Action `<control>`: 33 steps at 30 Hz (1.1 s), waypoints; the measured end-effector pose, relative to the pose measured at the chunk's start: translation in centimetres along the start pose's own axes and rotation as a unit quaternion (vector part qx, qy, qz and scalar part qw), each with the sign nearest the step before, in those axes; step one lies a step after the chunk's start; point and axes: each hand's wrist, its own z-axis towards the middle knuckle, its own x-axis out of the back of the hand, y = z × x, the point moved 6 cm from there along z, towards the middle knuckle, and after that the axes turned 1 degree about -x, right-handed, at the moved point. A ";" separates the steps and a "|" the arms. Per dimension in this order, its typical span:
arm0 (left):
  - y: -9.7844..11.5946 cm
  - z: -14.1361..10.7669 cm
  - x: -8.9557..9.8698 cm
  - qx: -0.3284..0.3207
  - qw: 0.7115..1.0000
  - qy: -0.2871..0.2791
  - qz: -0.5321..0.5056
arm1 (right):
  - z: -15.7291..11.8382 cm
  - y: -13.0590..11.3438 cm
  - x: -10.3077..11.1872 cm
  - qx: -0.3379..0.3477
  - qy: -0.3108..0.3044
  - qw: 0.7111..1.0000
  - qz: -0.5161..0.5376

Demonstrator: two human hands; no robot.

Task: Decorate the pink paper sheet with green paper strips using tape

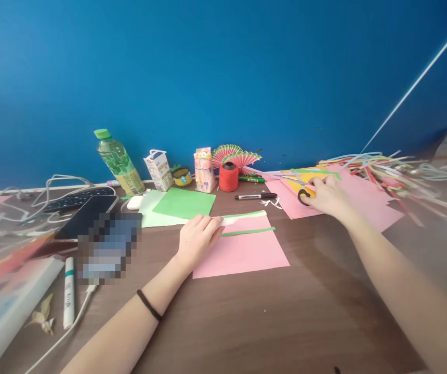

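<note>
My left hand point(200, 238) rests on the left side of a pink sheet of paper point(247, 254), its fingers pressed together around a thin white strip point(229, 221) at the sheet's far edge. Green paper strips point(252, 231) lie across the upper part of that sheet. Farther right, my right hand point(329, 196) curls over the scissors point(305, 195), fingers at their black and yellow handles. The blades point left, over yellow paper point(299, 179) and other pink sheets point(367, 200). The fingertips of my right hand are partly hidden.
A black marker point(255, 196), white scraps point(272, 203), red thread spool point(228, 177) and folded paper fan point(237, 158) stand behind. Green paper point(186, 202), a bottle point(120, 163), phone point(87, 217), cables and white marker point(68, 293) are left. Loose strips point(395, 174) pile at right.
</note>
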 end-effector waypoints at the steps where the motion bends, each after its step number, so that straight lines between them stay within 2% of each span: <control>1: 0.0 0.0 0.0 -0.001 1.000 0.002 0.000 | -0.1 -0.3 0.2 0.008 0.002 1.000 0.021; 5: 0.0 0.1 0.1 -0.002 1.000 0.007 -0.001 | -0.6 -1.6 0.9 0.050 -0.018 0.994 0.093; 10: 0.0 0.0 0.0 0.001 1.000 0.002 -0.003 | -1.1 -1.9 2.3 0.062 0.078 0.995 -0.016; 14: 0.0 0.0 -0.1 0.002 1.000 -0.004 -0.006 | -0.9 -1.5 1.7 0.064 0.044 0.997 -0.011; 18: -0.1 0.0 -0.1 0.007 1.000 -0.006 -0.008 | -0.8 -2.0 0.4 0.128 -0.030 0.991 0.000; 22: 0.0 0.0 -0.1 0.004 1.000 0.000 -0.007 | -0.7 -2.2 0.9 0.123 0.032 0.992 0.001; 26: 0.0 0.0 -0.2 0.005 1.000 -0.004 -0.007 | -0.8 -2.4 0.1 0.134 -0.025 0.991 -0.001; 27: 0.0 0.0 -0.3 0.006 1.000 -0.008 -0.008 | -0.8 -2.4 0.1 0.137 -0.024 0.990 -0.007; 31: 0.0 0.0 -0.2 0.006 1.000 -0.009 -0.006 | -0.8 -2.1 1.3 0.109 0.052 0.993 0.010; 33: 0.0 0.0 -0.2 0.002 1.000 -0.004 -0.006 | -0.8 -2.3 1.3 0.113 0.026 0.993 0.017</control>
